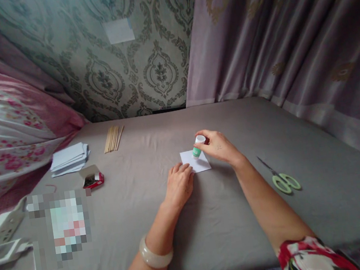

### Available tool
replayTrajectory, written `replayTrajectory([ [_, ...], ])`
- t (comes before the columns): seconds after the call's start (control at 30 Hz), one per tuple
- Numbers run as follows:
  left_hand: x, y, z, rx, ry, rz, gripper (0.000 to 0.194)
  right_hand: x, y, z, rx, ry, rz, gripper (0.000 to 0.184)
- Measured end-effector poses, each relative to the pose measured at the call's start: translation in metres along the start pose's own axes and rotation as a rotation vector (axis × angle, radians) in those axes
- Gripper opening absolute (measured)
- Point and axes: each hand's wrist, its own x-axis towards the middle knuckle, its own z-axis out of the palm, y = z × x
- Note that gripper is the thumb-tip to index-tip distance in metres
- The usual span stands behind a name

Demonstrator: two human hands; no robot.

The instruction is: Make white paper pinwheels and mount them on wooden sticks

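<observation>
A small white square of paper (200, 162) lies on the grey cloth (230, 217) near the middle. My left hand (180, 183) rests flat on the paper's near left corner, fingers stretched out. My right hand (217, 147) is closed round a small green and white glue stick (198, 146), held tip down so it touches the paper's far edge. A pale bangle (156, 254) sits on my left wrist.
Green-handled scissors (282, 179) lie to the right. At the back left are a bundle of wooden sticks (113, 138), a stack of white papers (69, 159) and a small open red box (92, 177). A white power strip (0, 229) and cables sit at the far left.
</observation>
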Motion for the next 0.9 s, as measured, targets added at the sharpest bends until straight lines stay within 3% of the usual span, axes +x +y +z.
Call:
replayTrajectory([
  [0.57,0.0013,0.0041,-0.0079,-0.019,-0.084,-0.027,0.024,-0.0021,-0.0058,0.0074,-0.096,-0.132,-0.072,0.032],
  [0.73,0.0014,0.0029,-0.0061,-0.023,-0.069,-0.012,0.023,-0.0038,-0.0089,0.0063,-0.076,-0.149,-0.089,0.041],
  [0.9,0.0016,0.0012,-0.0052,-0.024,-0.064,-0.002,0.024,-0.0059,-0.011,0.004,-0.084,-0.203,-0.142,0.037],
])
